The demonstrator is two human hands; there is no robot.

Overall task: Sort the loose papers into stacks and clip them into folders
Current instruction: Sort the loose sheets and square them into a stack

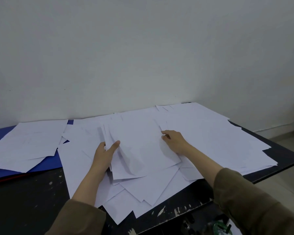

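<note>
While the left hand (105, 154) grips a small sheaf of papers (139, 150) by its left edge, thumb on top and fingers (114, 145) curled under so the sheets are clamped between them, the right hand (174, 140) reaches to the sheaf's far right corner. Its fingers are bent, and the fingertips seem to pinch or pick at a sheet edge there, though whether they hold that sheet or only touch it I cannot tell. The sheaf is the landmark: its long axis runs away from the person, tilted slightly left, and it is lifted at the left over the loose papers (210, 136) that cover the dark counter (32, 192) beneath and to the right of it. Left of the sheaf, a separate spread of sheets lies on a blue folder (46, 164). My judgement is that the next sheet lies just right of the sheaf, so the right hand is nearer.
</note>
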